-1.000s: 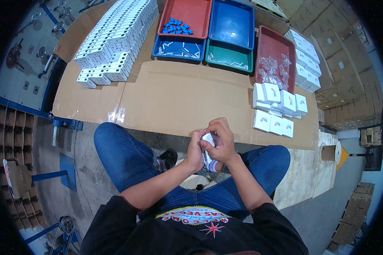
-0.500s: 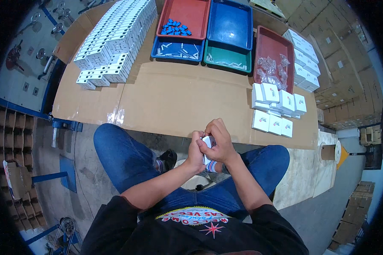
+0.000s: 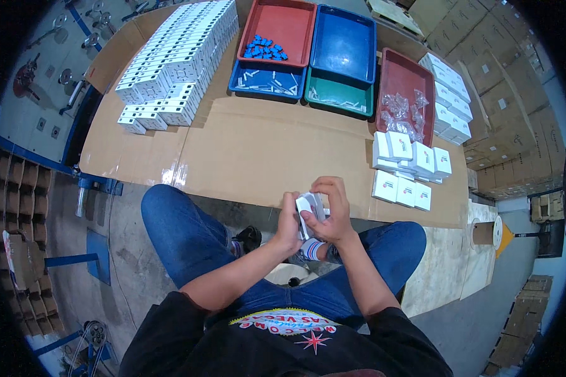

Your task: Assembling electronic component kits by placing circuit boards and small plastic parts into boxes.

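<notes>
Above my lap, just off the near edge of the table, both hands hold a small white box (image 3: 305, 204). My left hand (image 3: 288, 221) wraps its left side, with the fingers closed along it. My right hand (image 3: 334, 212) grips it from the right, thumb across the front and fingers bent over the far end. A pale panel or flap seems to stand apart at the box's upper right, though the fingers hide part of it. Similar small white boxes (image 3: 404, 190) lie in rows and piles at the table's right.
White square units (image 3: 170, 69) are stacked high at the far left. Along the back stand a red tray (image 3: 283, 25) with blue parts, blue (image 3: 295, 97) and green (image 3: 339, 108) trays with thin pale pieces, and a dark red tray (image 3: 405, 69) with clear plastic bags. Cardboard (image 3: 245, 151) covers the table.
My right fingers have lifted and spread over the far end, and more of the white box now shows between my hands. The whole view has shifted slightly.
</notes>
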Tool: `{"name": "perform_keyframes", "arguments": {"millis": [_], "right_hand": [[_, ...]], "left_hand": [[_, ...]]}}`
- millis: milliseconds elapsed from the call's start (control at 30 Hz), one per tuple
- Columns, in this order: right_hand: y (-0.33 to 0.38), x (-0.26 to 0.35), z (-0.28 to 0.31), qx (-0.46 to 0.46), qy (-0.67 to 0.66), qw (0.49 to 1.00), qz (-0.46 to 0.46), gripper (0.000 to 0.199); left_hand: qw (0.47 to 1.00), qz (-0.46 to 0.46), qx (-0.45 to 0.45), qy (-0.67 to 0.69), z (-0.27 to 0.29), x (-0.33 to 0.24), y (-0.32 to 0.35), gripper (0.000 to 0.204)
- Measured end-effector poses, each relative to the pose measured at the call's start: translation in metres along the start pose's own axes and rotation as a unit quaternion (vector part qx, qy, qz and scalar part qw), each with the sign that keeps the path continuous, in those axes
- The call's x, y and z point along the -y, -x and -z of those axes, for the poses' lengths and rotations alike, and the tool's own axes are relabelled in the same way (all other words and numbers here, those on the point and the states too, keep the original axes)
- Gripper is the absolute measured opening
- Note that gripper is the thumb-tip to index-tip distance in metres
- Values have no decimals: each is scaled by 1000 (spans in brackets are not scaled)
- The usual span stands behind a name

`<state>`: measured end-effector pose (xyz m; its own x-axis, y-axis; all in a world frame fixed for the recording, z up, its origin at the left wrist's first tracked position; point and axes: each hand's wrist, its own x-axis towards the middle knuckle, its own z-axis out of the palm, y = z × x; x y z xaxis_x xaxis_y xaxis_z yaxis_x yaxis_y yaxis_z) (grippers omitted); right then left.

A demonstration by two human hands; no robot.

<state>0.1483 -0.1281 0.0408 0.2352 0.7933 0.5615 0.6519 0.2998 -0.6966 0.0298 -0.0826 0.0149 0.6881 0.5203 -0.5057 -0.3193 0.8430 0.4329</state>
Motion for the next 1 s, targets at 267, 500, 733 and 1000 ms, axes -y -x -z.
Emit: {"name": "perform_keyframes", "arguments": {"millis": [267, 500, 733, 1000], "right_hand": [[1, -4, -2, 156, 52, 986, 22, 90], [1, -4, 3, 115, 20, 992, 47, 86], [2, -7, 0, 126, 21, 990, 61, 82], [2, -9, 10, 64, 8, 996, 60, 75]], "left_hand": [[996, 69, -20, -54, -5, -35, -2, 74], [991, 75, 30, -107, -10, -29, 9, 76], [991, 91, 22, -90, -10, -36, 11, 80], [980, 41, 157, -112, 3, -28, 11, 55]]}}
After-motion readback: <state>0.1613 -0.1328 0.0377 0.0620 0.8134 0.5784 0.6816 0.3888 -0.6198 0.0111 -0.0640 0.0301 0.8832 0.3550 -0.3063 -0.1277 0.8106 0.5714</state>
